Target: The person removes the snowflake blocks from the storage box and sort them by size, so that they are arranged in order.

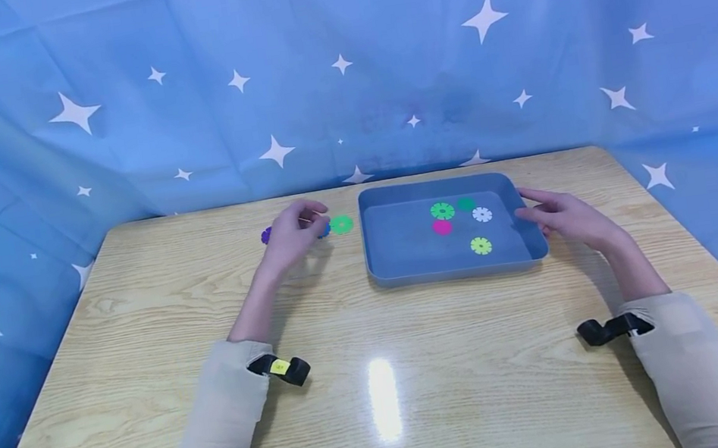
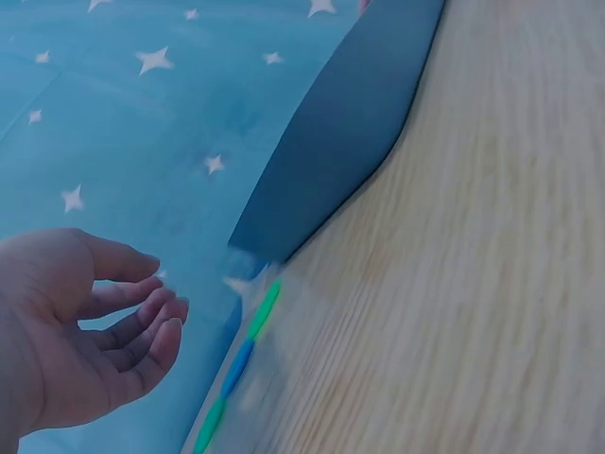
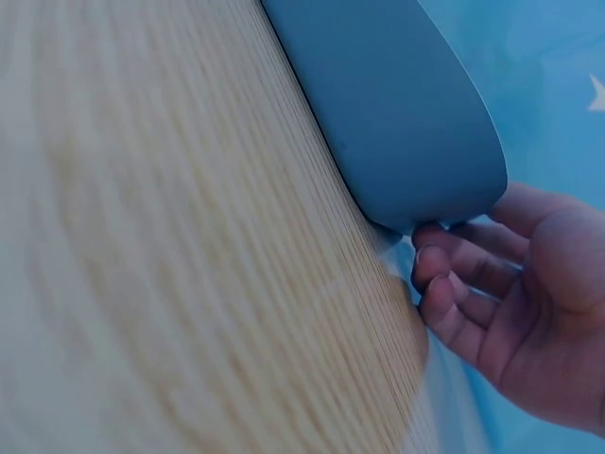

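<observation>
My left hand (image 1: 292,235) hovers over a row of notched plastic discs on the table, fingers loosely bent and nothing between them. Around it show a purple disc (image 1: 266,235), a blue disc (image 1: 326,232) and a green disc (image 1: 341,225). A second green disc (image 2: 210,427), visible in the left wrist view, is hidden by the hand from the head camera. At the right end of a blue-grey tray (image 1: 435,274), my right hand (image 1: 565,216) grips the wall, thumb over the rim and fingers outside. Inside lie several discs, among them a pink disc (image 1: 442,227) and a white disc (image 1: 482,214).
The wooden table (image 1: 374,329) runs back to a blue curtain (image 1: 342,104) with white stars. The tray sits near the far edge, just right of the disc row. Black wrist cameras are strapped over both sleeves.
</observation>
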`<move>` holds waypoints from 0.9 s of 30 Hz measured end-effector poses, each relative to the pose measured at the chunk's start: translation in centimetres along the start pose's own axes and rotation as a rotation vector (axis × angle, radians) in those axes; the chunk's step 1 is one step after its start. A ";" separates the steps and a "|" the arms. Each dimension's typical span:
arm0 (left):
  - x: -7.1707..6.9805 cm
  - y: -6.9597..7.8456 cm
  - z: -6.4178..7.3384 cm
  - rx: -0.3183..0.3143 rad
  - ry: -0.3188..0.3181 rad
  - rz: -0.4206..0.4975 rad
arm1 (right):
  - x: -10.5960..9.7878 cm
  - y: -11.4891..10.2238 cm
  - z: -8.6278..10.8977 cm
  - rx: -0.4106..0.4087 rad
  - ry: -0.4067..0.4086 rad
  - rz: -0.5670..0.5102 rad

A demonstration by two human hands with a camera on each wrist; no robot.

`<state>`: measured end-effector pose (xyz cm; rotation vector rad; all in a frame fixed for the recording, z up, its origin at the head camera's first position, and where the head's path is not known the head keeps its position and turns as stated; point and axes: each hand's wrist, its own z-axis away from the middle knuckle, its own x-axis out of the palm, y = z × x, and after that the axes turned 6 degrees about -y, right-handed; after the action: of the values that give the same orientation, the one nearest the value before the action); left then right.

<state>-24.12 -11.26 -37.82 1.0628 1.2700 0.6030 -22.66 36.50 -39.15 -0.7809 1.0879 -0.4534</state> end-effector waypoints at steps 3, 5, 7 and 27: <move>1.1 0.6 -0.3 0.026 -0.012 0.013 | 0.0 -0.1 0.0 0.006 0.004 0.009; 1.8 1.0 -0.5 0.045 -0.022 0.019 | 0.1 -0.1 0.1 0.009 0.007 0.019; 2.5 1.5 -0.7 0.067 -0.036 0.025 | 0.1 -0.1 0.1 0.009 0.008 0.024; 8.2 5.2 -3.6 0.106 -0.163 0.023 | -0.1 0.0 0.0 0.001 -0.001 -0.003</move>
<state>-24.59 -1.02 -36.81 1.1915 1.1584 0.4605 -22.73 36.54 -39.16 -0.7816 1.0859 -0.4560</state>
